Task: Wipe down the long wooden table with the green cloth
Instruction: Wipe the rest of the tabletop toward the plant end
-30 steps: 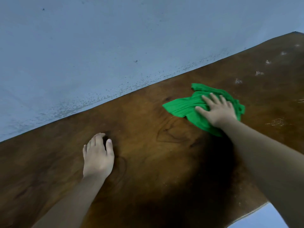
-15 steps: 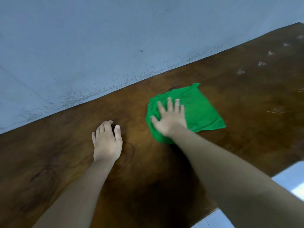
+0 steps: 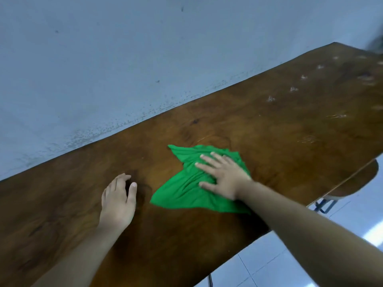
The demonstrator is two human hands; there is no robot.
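The long wooden table (image 3: pixel 279 125) is dark brown and runs from lower left to upper right along a wall. A green cloth (image 3: pixel 186 189) lies crumpled and spread on its middle. My right hand (image 3: pixel 223 175) presses flat on the cloth's right part, fingers apart and pointing left. My left hand (image 3: pixel 119 201) rests palm down on the bare wood just left of the cloth, holding nothing, a small gap between it and the cloth.
A pale blue-grey wall (image 3: pixel 145 59) stands right behind the table's far edge. Whitish smudges (image 3: pixel 294 89) dot the table's far right part. A wooden stool seat (image 3: pixel 356 183) on a metal frame sticks out below the near edge. Light tiled floor (image 3: pixel 269 266) lies at lower right.
My right hand has slid the cloth left across the table, then back towards the right and the near edge; the cloth is now more bunched. My left hand has stayed planted.
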